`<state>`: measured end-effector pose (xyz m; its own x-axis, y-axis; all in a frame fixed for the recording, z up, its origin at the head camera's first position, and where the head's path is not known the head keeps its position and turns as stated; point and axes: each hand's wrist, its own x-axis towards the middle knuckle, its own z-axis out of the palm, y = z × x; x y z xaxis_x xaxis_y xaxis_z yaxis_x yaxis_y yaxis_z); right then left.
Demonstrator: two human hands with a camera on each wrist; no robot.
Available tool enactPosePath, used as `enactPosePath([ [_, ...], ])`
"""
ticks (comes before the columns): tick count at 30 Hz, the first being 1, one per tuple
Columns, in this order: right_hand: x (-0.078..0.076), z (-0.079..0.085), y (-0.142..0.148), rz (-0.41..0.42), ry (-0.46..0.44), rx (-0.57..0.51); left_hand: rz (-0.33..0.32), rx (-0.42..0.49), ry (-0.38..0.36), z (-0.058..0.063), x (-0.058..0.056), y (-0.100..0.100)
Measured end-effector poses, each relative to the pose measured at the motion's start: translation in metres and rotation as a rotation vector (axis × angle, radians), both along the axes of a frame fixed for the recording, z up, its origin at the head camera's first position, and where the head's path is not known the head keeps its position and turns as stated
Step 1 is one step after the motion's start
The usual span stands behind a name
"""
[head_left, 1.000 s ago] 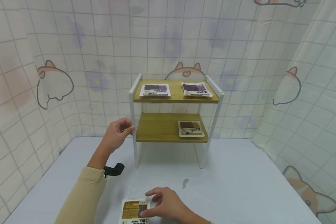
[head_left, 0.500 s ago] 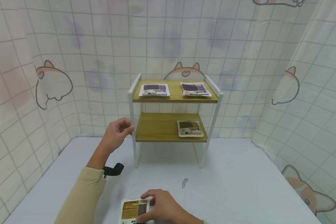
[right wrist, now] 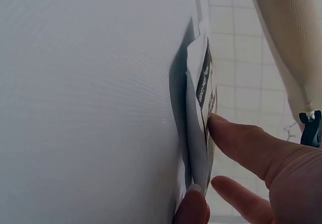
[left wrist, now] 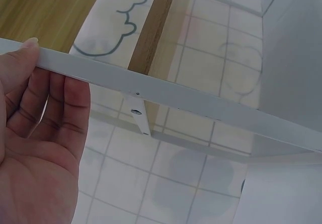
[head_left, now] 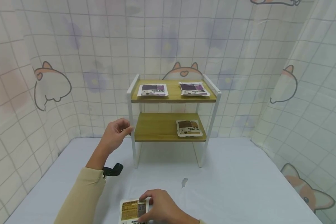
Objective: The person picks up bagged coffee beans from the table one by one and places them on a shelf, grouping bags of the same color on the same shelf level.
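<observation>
A brown and yellow food packet point(head_left: 130, 210) with a white border lies flat on the table at the bottom of the head view. Curled over its right side, my right hand point(head_left: 163, 207) grips it. In the right wrist view, one fingertip touches the printed face of the packet point(right wrist: 205, 83) and another sits at its edge. Farther forward, my left hand point(head_left: 114, 135) pinches the white left-hand post of a two-tier shelf point(head_left: 170, 141). The left wrist view shows its thumb on one side of that post point(left wrist: 176, 95) and its fingers on the other.
Two places on the top tier hold purple and white packets, a left packet point(head_left: 153, 90) and a right packet point(head_left: 194, 89). One brown packet point(head_left: 189, 128) lies at the right of the lower tier. Behind the white table point(head_left: 235, 186) hangs a checked curtain point(head_left: 106, 46).
My right hand has shifted slightly left, its fingers settling farther over the packet's right side. The left hand stays on the shelf post. The head view has drifted a little.
</observation>
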<state>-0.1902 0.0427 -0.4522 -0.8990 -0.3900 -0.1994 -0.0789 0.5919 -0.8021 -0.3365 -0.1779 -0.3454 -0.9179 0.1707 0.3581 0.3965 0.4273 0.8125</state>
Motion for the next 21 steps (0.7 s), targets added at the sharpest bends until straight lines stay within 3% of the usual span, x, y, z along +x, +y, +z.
enactPosePath([
  [6, -0.0008, -0.0034, -0.0032, -0.022, -0.036, 0.014, -0.008, -0.002, 0.005, 0.0001, 0.0003, -0.0014],
  [21, 0.0017, -0.0031, -0.0059, -0.033, -0.086, -0.066, -0.021, 0.012, 0.019, -0.0010, -0.0002, -0.0015],
])
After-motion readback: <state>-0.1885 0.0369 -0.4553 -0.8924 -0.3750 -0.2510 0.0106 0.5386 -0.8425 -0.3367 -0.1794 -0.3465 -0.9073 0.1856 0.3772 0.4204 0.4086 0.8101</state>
